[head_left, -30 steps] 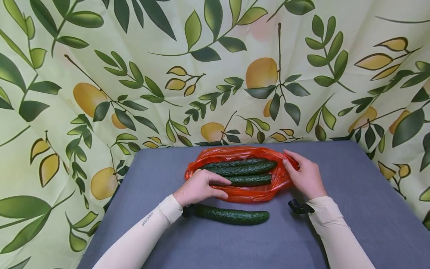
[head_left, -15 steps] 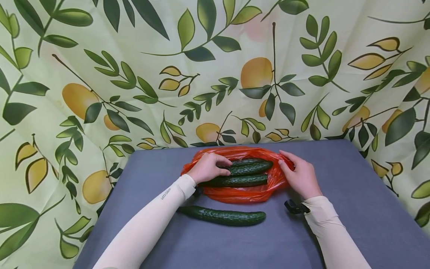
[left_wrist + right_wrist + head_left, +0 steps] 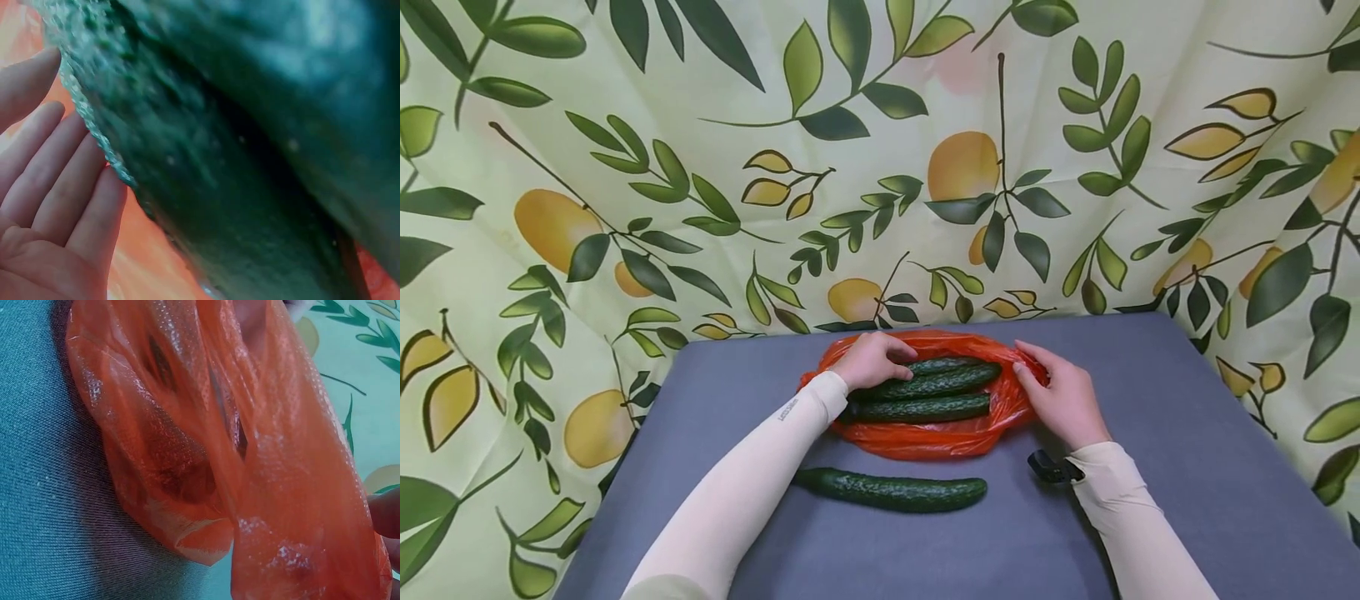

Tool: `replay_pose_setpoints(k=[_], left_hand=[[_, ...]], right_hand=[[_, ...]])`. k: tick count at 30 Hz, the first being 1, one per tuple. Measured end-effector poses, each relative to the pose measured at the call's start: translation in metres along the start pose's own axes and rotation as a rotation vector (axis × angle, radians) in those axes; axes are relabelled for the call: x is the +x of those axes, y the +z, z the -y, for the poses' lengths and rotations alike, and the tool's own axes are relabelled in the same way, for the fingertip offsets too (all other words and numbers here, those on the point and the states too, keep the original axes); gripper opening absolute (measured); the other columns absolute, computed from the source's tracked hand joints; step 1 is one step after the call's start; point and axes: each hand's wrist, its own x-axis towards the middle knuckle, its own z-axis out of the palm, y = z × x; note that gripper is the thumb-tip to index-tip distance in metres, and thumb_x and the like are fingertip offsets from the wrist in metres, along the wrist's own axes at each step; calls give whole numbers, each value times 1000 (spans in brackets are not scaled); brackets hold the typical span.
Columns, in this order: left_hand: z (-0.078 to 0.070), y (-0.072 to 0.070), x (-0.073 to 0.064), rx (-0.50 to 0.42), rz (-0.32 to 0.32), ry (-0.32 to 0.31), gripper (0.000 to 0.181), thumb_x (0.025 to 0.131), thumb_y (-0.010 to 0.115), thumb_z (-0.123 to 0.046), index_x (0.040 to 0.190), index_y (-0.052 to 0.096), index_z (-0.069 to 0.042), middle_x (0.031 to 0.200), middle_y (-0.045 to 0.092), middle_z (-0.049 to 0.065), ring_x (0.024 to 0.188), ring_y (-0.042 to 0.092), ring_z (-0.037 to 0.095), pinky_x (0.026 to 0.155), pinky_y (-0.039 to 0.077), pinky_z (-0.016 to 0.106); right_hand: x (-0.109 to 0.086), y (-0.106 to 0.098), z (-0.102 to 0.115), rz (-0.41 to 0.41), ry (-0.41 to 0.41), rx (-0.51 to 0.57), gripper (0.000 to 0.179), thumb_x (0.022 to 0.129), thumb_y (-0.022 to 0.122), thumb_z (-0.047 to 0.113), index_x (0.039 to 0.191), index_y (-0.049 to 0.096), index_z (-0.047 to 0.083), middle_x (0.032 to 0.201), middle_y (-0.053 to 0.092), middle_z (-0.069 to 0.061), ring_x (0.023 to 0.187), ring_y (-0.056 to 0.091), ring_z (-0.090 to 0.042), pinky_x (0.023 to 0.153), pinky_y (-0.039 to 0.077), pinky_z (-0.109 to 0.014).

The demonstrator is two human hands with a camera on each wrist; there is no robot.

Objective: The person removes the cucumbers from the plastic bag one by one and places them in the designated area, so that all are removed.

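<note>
An open red plastic bag lies on the table with dark green, bumpy cucumbers side by side in its mouth. My left hand reaches over the bag's left part, at the farther cucumbers. In the left wrist view its fingers are extended along the edge of one cucumber, thumb tip close to the same edge. At the bag's right end, my right hand pinches the plastic rim; the right wrist view shows the crumpled bag up close. Another cucumber lies outside, in front of the bag.
The table has a grey-blue cloth cover. Behind and beside it hangs a pale curtain printed with leaves and fruit. A black strap sits at the right wrist.
My left hand has moved farther over the bag, from the near cucumber to the ones behind it. The right hand keeps holding the bag's edge. The head view has shifted slightly.
</note>
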Motion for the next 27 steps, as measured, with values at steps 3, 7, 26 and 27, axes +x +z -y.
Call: replay_pose_setpoints(k=[3,7,26,27], left_hand=[[7,-1,3,-29,15,-31,37,97,83,-24,133,79,-19,133,79,-1,129,70,21,112,56,43],[16,-3,4,-54,36,-54,36,96,84,-26,131,80,-20,131,79,-3,128,70,20,113,55,42],[13,-5,7,-11,96,-64,33,101,78,-21,133,79,-19,138,76,-1,135,66,23,117,52,45],[12,-4,7,-7,97,-65,33,101,78,-21,134,79,-19,137,76,-1,134,67,23,117,52,45]], right_hand=[[-1,2,0,6,5,2,47,109,65,26,153,62,10,147,66,-26,129,66,-48,106,53,-65],[0,3,1,16,16,9,48,109,65,27,154,62,11,148,66,-25,130,65,-47,107,53,-65],[1,3,-4,14,16,-7,47,109,64,28,153,63,12,147,66,-25,130,65,-46,107,52,-65],[1,3,-4,13,15,-8,47,109,64,28,153,63,12,148,66,-25,130,65,-47,107,52,-65]])
